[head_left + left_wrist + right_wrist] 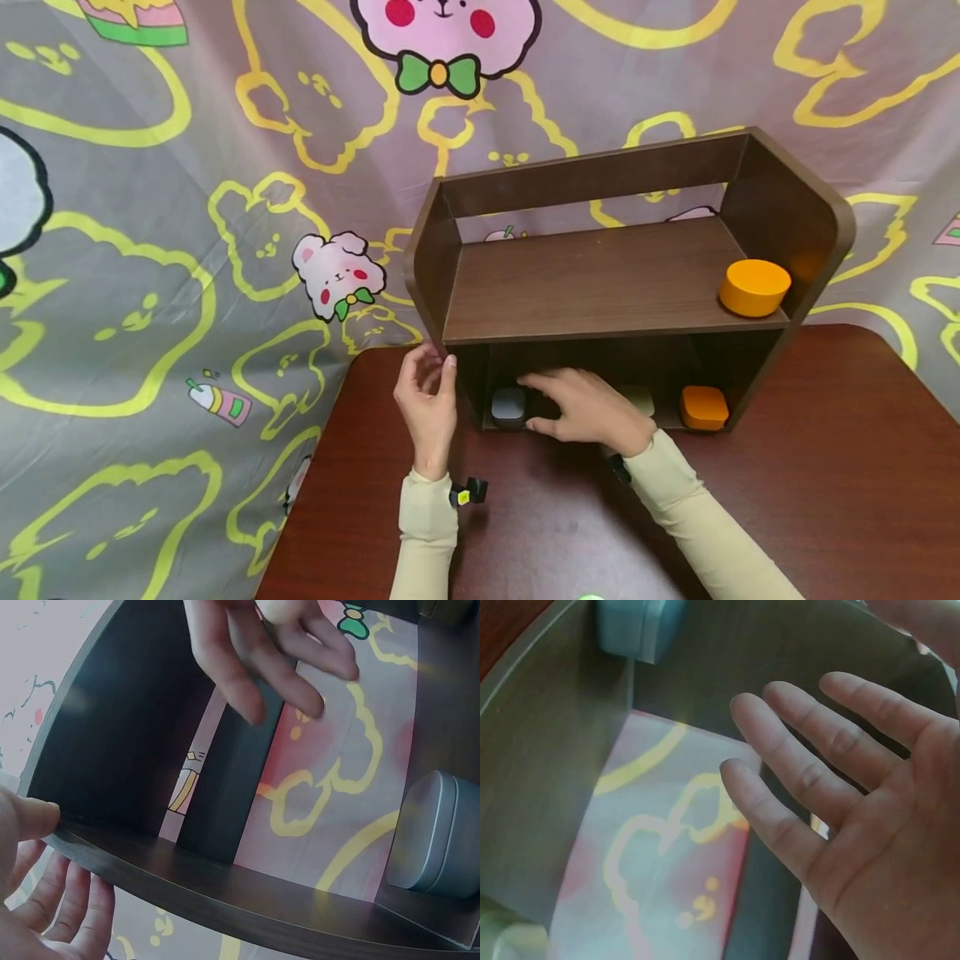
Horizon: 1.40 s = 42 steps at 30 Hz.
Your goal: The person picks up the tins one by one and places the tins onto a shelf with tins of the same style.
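Observation:
A dark brown wooden shelf [585,279] stands on the table. My left hand [431,400] grips the edge of its left side panel; in the left wrist view the thumb [37,817] lies on one face and the fingers on the other. My right hand [581,406] is at the opening of the lower compartment, fingers spread and holding nothing. Left of its fingertips sits a small grey rounded box [508,407], apart from the hand. A pale greenish box [637,399] is partly hidden behind the right hand. An orange rounded box [704,407] sits at the compartment's right end.
An orange round box [754,288] stands on the upper board by the right side panel. The reddish-brown table [540,533] extends in front. Patterned cloth [225,167] hangs behind and to the left. A bit of a light green thing [591,597] shows at the bottom edge.

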Tool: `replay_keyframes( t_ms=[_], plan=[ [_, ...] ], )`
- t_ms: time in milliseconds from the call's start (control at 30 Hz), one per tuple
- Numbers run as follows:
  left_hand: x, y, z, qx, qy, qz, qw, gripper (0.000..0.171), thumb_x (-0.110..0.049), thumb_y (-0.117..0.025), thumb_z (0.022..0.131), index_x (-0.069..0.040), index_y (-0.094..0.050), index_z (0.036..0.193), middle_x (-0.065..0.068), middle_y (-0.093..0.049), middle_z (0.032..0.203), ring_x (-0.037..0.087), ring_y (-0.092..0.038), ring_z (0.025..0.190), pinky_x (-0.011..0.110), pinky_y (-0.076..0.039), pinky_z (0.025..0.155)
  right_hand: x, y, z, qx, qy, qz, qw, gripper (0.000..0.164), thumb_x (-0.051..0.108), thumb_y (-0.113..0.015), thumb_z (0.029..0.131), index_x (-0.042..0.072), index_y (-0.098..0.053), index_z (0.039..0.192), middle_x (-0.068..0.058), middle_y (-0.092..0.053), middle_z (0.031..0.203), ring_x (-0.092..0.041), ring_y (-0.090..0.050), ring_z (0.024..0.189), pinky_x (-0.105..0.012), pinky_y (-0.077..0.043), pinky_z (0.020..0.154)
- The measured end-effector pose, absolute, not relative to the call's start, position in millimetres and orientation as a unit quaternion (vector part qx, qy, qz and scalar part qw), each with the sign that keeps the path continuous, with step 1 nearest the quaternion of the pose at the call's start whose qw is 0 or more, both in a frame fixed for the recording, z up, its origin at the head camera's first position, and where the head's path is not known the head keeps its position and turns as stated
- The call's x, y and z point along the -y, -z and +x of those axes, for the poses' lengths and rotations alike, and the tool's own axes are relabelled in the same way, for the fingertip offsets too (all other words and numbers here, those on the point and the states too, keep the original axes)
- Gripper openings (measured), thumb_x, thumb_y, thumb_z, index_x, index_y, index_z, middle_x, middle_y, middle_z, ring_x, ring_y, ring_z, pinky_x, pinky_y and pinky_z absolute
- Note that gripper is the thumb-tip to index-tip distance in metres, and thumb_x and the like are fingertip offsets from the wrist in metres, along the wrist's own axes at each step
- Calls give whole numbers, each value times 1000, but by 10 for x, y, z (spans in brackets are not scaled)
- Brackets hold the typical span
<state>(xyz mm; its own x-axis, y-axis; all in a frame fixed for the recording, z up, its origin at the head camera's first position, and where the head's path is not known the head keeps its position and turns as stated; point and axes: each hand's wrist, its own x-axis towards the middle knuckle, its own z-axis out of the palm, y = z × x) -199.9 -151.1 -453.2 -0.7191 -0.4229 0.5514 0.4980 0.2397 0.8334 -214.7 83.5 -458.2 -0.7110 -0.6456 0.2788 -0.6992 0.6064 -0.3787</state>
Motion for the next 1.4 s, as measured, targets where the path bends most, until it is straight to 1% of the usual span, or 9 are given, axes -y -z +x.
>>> replay_keyframes(
  t_ms=[100,300,433,567,700,933,1200,1400],
  plan=[
    [1514,4524,-1993,694,615,-30,372,28,-3,-77,92,5,-66,116,20,-67,108,14,-65,97,17,-59,86,-881,4537,-2086,890,-249,380,51,55,37,-80,89,11,-66,136,-2,-74,127,-17,-73,104,-39,-62,88],
    [1520,4511,-2005,695,613,-32,375,28,-4,-77,92,6,-66,116,20,-67,108,14,-65,97,17,-59,86,-917,4475,-1978,876,-270,399,10,54,34,-80,90,10,-66,136,-5,-72,132,-18,-73,104,-40,-62,89],
    [1523,4515,-2010,693,615,-32,375,28,-3,-77,92,6,-66,116,20,-66,108,14,-65,96,17,-59,86,-965,4514,-1885,872,-266,411,4,51,33,-79,90,11,-67,135,-3,-73,130,-16,-73,103,-38,-61,88],
    [1518,4511,-2002,695,615,-31,372,28,-3,-77,92,5,-66,116,20,-67,109,15,-65,97,17,-59,86,-1024,4571,-1789,869,-271,414,0,48,32,-79,91,13,-68,134,1,-73,127,-10,-71,101,-34,-61,85],
    [1519,4516,-1998,695,614,-31,372,28,-4,-77,92,5,-66,116,21,-67,109,15,-65,97,17,-58,86,-1077,4604,-1720,869,-264,419,11,47,34,-79,90,15,-69,132,3,-74,125,-9,-71,102,-35,-61,87],
    [1514,4521,-1997,693,616,-32,373,28,-3,-77,92,6,-66,116,20,-67,108,14,-65,96,17,-59,85,-1171,4631,-1606,874,-243,420,25,47,34,-79,90,14,-69,132,0,-74,128,-17,-72,110,-42,-61,92],
    [1512,4519,-2005,690,618,-36,376,28,-3,-77,92,6,-66,115,19,-66,107,14,-65,96,18,-59,85,-1284,4643,-1481,877,-234,418,42,47,35,-80,89,15,-70,131,1,-75,126,-16,-72,109,-42,-61,91],
    [1513,4525,-1994,690,617,-35,376,27,-3,-77,92,7,-66,115,19,-66,107,13,-65,96,17,-58,85,-1350,4692,-1383,879,-231,414,45,48,35,-82,88,16,-70,130,3,-74,127,-17,-72,112,-43,-61,93]
  ],
)
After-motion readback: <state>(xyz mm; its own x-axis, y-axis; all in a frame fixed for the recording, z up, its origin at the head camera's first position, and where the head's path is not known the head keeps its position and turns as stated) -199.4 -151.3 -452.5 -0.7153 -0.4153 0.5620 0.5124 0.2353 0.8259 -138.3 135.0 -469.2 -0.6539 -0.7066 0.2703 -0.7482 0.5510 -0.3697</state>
